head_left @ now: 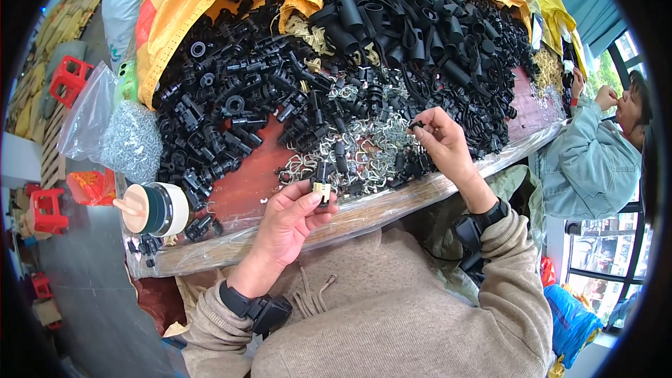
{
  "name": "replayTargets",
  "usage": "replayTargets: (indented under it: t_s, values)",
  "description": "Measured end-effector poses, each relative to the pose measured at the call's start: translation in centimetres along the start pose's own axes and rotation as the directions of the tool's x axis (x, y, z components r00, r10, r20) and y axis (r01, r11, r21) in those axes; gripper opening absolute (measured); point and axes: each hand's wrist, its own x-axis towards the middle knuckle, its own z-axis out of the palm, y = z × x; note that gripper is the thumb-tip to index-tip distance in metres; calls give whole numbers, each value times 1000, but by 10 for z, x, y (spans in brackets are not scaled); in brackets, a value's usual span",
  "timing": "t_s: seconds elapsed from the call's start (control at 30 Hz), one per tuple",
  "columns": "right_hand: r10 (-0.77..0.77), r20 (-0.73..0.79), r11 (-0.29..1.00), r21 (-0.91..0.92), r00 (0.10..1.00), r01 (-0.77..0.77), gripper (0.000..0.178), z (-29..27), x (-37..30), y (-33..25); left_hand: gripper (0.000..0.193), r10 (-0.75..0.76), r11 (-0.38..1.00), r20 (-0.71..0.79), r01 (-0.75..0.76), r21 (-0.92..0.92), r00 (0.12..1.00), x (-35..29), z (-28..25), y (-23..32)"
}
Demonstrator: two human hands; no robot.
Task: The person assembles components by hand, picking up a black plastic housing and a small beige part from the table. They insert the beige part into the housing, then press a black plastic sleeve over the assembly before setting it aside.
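Observation:
Near the table's front edge my left hand (pixel 285 222) is closed on a small cream-and-black plastic part (pixel 323 186), held upright between thumb and fingers. Higher and to the right, my right hand (pixel 449 150) pinches a small black plastic piece (pixel 416 125) between thumb and fingertips. Between and behind the hands lies a heap of bent metal wire clips (pixel 360 154) mixed with black bits. A pile of black plastic fittings (pixel 210 115) spreads to the left, and black tubular handles (pixel 427 31) are heaped at the back. Both wrists carry black strapped-on devices.
Yellow woven sacks (pixel 178 10) stand behind the piles. At the table's left corner are a lidded cream-and-green mug (pixel 168 210) and a clear bag of small metal pieces (pixel 131 141). A person in a light blue jacket (pixel 584 164) sits at right. Red stools (pixel 68 80) stand at left.

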Motion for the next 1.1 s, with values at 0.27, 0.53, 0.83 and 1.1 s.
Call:
replayTargets:
  t_s: [0.27,0.53,0.83,1.1]
  values:
    - [184,220,728,625,958,-283,16,35,1,-26,23,2,1000,9,-2,14,1000,1,-2,-1]
    - [-9,447,877,434,894,-208,11,62,-10,-61,25,-13,1000,55,14,-20,998,4,0,-1]
    - [-388,222,921,129,894,368,17,87,-5,-68,28,9,1000,16,-9,-2,1000,-1,-3,-2]
    - [-520,86,854,38,850,518,23,94,-15,-42,27,-28,998,33,26,55,999,0,-2,-1]
